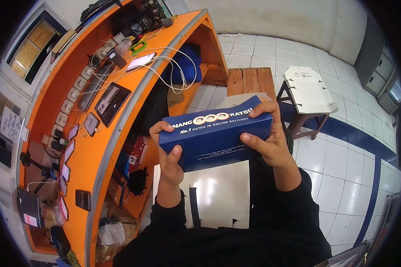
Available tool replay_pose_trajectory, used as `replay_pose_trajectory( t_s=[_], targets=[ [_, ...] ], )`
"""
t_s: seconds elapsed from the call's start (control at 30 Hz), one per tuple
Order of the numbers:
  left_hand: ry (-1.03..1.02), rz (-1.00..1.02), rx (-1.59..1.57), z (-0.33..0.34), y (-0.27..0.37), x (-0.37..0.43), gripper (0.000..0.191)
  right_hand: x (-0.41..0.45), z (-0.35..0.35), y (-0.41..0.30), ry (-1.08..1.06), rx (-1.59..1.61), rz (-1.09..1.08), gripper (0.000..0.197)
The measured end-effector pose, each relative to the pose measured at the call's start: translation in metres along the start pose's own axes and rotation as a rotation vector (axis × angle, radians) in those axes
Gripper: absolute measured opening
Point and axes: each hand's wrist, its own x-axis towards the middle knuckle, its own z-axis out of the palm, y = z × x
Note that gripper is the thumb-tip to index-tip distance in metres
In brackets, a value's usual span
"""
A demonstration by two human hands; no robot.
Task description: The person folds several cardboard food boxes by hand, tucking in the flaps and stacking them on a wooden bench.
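A dark blue printed cardboard box [217,147] is held up in front of me between both hands. My left hand [168,153] grips its left end, thumb on the near side and a finger over the top. At the right end, my right hand [270,137] holds it the same way. The top face looks slightly bowed. Below the box, a flat white cardboard blank [220,197] lies over my lap. Part of another pale cardboard piece [234,99] shows behind the box, on a wooden bench [250,80].
An orange counter [83,167] on the left bears several phones, a tablet [113,103], cables and wall sockets. Flat cardboard blanks [309,90] lie on a brown stool [304,125] at the right. Bags and cartons fill the shelf under the counter.
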Motion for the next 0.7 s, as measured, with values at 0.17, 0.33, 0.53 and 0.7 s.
replay_pose_trajectory(
  t_s=[0.17, 0.33, 0.53, 0.7],
  targets=[
    [-0.039, 0.038, -0.154, 0.003, 0.002, -0.001, 0.038, -0.002, -0.002, 0.003, -0.03, 0.073, 0.035, 0.037],
    [-0.042, 0.033, -0.184, 0.009, 0.011, -0.001, 0.035, -0.003, 0.0, 0.0, -0.037, 0.118, 0.065, 0.034],
    [-0.096, -0.036, -0.195, 0.0, 0.008, -0.003, 0.046, -0.003, 0.005, -0.001, 0.009, 0.127, 0.01, 0.04],
    [-0.121, 0.209, -0.236, 0.004, -0.02, 0.011, 0.063, 0.009, -0.009, -0.006, 0.266, 0.206, 0.026, 0.079]
  ],
)
